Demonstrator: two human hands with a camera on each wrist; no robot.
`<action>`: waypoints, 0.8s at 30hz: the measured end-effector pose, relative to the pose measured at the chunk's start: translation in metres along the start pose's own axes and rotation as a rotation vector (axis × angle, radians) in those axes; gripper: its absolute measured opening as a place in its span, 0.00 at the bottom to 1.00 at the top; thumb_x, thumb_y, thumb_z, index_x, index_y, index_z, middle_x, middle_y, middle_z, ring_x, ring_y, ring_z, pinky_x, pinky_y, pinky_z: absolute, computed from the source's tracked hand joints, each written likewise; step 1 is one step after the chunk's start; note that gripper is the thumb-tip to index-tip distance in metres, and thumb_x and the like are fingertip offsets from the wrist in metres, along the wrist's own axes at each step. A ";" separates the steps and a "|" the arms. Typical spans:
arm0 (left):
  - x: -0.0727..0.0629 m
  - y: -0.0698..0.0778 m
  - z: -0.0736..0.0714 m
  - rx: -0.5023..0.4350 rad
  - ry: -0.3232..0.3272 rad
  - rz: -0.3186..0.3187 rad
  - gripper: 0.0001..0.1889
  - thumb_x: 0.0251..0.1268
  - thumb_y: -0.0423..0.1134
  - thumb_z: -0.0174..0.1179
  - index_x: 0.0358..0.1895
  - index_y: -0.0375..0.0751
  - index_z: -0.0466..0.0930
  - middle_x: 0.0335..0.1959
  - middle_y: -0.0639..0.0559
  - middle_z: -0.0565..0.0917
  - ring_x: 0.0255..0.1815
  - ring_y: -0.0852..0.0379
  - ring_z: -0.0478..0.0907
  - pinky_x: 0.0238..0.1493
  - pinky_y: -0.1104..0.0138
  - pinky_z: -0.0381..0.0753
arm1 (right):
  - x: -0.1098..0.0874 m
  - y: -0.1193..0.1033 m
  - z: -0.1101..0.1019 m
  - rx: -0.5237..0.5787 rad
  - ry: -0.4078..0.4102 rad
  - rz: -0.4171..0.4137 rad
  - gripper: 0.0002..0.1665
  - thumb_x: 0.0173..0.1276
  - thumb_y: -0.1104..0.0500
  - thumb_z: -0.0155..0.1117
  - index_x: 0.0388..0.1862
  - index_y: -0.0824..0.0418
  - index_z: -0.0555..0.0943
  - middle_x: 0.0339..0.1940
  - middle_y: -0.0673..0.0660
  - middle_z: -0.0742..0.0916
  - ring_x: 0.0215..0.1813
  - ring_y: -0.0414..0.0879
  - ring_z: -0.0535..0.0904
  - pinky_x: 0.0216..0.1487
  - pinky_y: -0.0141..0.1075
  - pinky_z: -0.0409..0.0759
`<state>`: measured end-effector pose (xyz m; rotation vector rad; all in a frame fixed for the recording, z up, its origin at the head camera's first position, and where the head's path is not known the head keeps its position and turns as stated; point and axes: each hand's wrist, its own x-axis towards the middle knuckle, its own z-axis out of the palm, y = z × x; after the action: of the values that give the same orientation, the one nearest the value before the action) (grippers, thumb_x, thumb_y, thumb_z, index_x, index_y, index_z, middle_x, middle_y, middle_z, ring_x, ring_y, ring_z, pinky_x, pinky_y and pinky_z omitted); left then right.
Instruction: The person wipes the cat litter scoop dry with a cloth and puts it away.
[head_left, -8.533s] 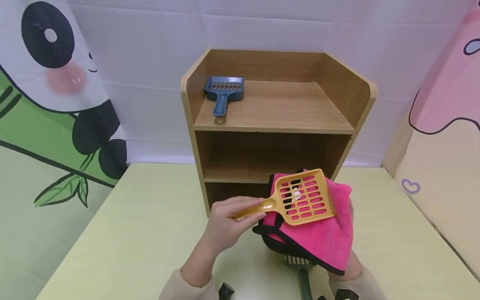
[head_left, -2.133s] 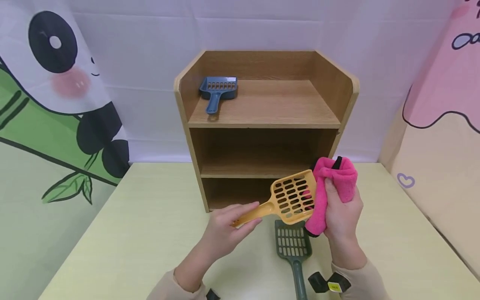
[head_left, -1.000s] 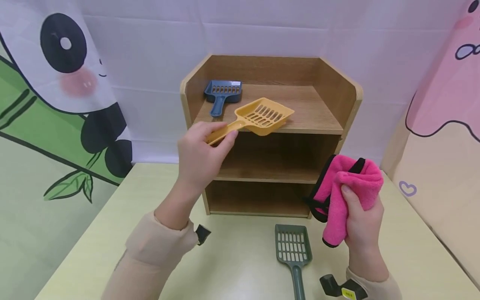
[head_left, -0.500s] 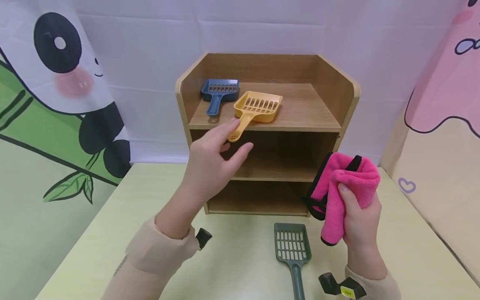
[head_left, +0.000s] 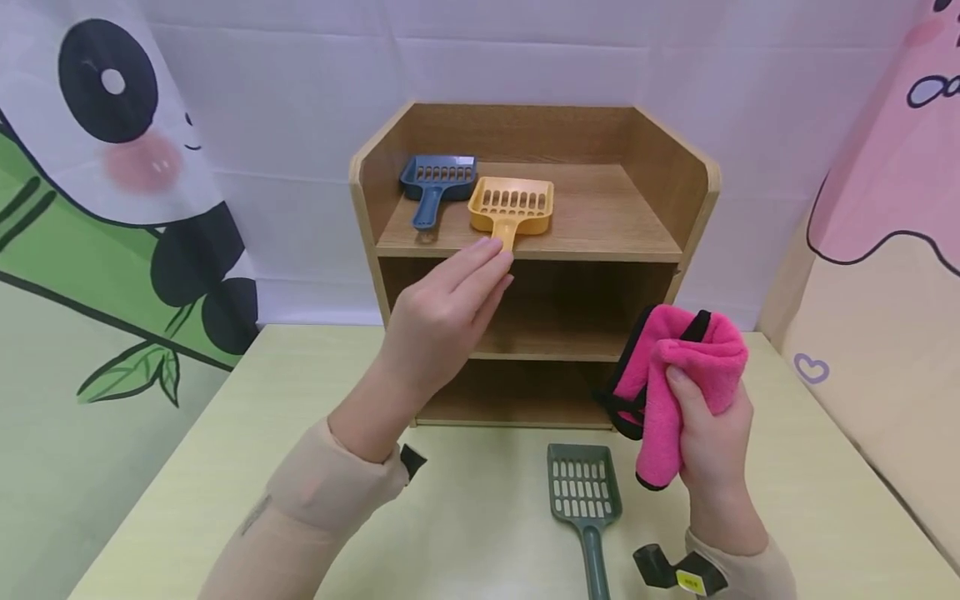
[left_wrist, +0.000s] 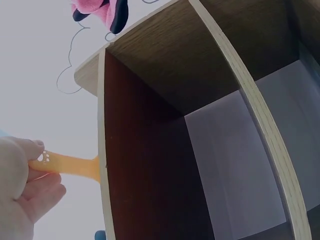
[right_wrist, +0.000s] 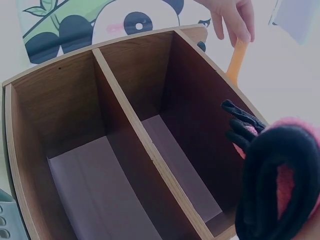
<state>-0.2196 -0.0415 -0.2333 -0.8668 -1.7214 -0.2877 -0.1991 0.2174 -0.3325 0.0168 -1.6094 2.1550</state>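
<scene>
On the top shelf, a yellow litter scoop (head_left: 513, 200) sits to the right of a blue litter scoop (head_left: 442, 180). The yellow scoop's handle juts out over the shelf's front edge, and my left hand (head_left: 448, 315) pinches its end; the left wrist view shows thumb and fingers about the handle (left_wrist: 70, 164). My right hand (head_left: 712, 433) grips a bunched pink cloth with black edging (head_left: 686, 367), held above the table right of the shelf. A dark green litter scoop (head_left: 585, 492) lies on the table, handle toward me.
The wooden shelf unit (head_left: 528, 256) has two lower compartments under its top board, with raised side panels (head_left: 678, 179) around the top. It stands on a pale yellow table (head_left: 262, 467). Printed cloth backdrops (head_left: 300, 125) hang behind and beside it.
The yellow scoop went from against the pink cloth up to the top shelf, then turned until its handle points toward me. The cloth moved away to the right, still in my right hand.
</scene>
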 end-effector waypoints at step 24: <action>0.014 -0.015 0.034 0.155 -0.085 -0.042 0.10 0.66 0.34 0.57 0.45 0.31 0.83 0.44 0.40 0.86 0.47 0.49 0.84 0.49 0.62 0.82 | 0.000 0.002 -0.001 -0.055 -0.071 -0.030 0.23 0.66 0.64 0.60 0.59 0.56 0.69 0.53 0.55 0.76 0.55 0.49 0.74 0.41 0.31 0.83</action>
<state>-0.2562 -0.0265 -0.2288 -0.7396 -1.8165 -0.1449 -0.1992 0.2174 -0.3345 0.1005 -1.6968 2.1084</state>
